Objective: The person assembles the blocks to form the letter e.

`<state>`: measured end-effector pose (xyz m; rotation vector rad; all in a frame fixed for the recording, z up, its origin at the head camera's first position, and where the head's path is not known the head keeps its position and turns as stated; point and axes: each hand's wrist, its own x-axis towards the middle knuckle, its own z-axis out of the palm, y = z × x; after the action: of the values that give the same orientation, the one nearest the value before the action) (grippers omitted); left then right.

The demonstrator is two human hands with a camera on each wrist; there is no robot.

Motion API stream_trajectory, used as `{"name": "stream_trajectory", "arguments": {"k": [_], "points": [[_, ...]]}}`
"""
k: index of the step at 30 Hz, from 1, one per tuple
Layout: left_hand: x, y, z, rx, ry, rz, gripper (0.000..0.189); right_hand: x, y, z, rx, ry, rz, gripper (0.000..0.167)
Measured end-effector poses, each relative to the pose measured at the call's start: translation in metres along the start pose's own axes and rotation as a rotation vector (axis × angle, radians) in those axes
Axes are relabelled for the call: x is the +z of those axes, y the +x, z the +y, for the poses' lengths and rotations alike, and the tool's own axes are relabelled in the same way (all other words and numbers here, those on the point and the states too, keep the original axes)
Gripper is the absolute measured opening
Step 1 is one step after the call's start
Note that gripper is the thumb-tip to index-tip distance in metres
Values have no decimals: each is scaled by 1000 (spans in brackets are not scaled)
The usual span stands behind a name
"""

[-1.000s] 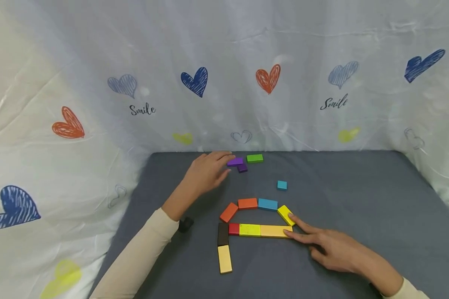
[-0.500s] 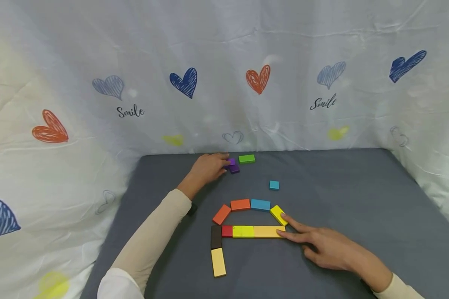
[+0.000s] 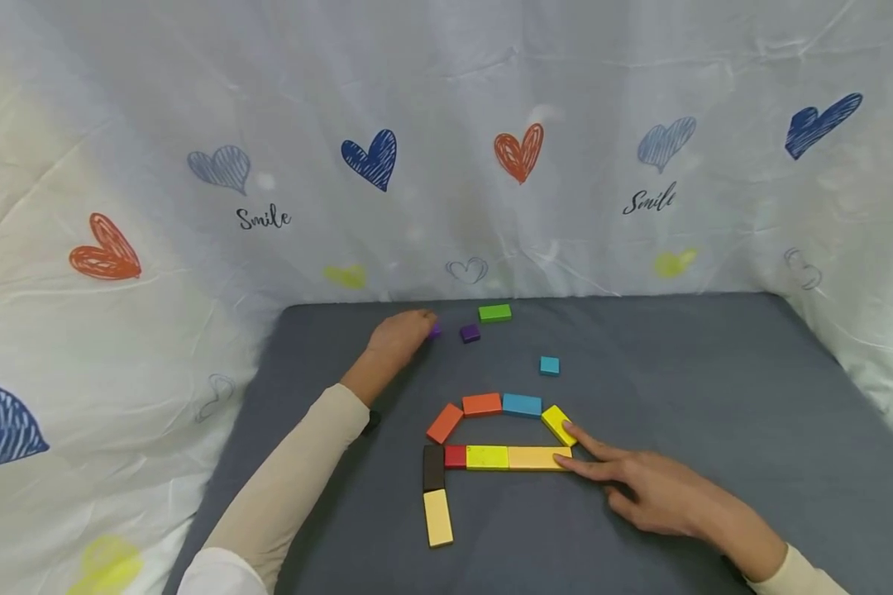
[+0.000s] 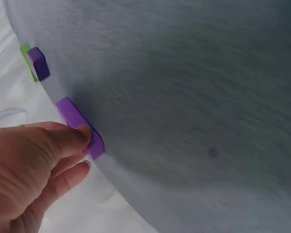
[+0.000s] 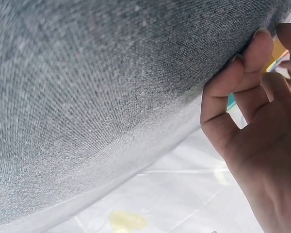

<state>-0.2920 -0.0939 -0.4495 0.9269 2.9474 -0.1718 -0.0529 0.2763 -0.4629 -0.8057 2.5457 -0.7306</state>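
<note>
Between thumb and fingers, my left hand (image 3: pixel 399 337) pinches a long purple block (image 4: pixel 76 116) near the table's back edge; in the head view it mostly hides the block. A small dark purple block (image 3: pixel 470 334) lies to its right, beside a green block (image 3: pixel 494 313). My right hand (image 3: pixel 662 496) stretches two fingers to the left, one tip touching the yellow block (image 3: pixel 557 423), the other the end of the light orange block (image 3: pixel 536 459). Its other fingers are bent underneath. A yellow-green block (image 3: pixel 487 458) and a red block (image 3: pixel 456 457) continue that row leftward.
Two orange blocks (image 3: pixel 482 404) and a blue block (image 3: pixel 522 405) form an arc above the row. A dark brown block (image 3: pixel 434 468) and a cream block (image 3: pixel 438 518) run down the left. A small light blue block (image 3: pixel 550 365) lies apart. White cloth (image 3: pixel 446 99) hangs behind the table.
My left hand has taken hold of the long purple block and drawn it left, away from the dark purple one. The right hand stays on the same two blocks.
</note>
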Motion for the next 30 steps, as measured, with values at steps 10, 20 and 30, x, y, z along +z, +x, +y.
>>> {"name": "stream_trajectory", "arguments": {"k": [10, 20, 30], "points": [[-6, -65, -7, -144, -25, 30, 31, -2, 1, 0, 18, -2, -20, 75], [-15, -114, 18, -378, -84, -36, 12, -4, -2, 2, 21, -25, -9, 72], [-13, -180, 48, -422, -76, 113, 25, -3, 1, 1, 7, -45, -4, 71]]}}
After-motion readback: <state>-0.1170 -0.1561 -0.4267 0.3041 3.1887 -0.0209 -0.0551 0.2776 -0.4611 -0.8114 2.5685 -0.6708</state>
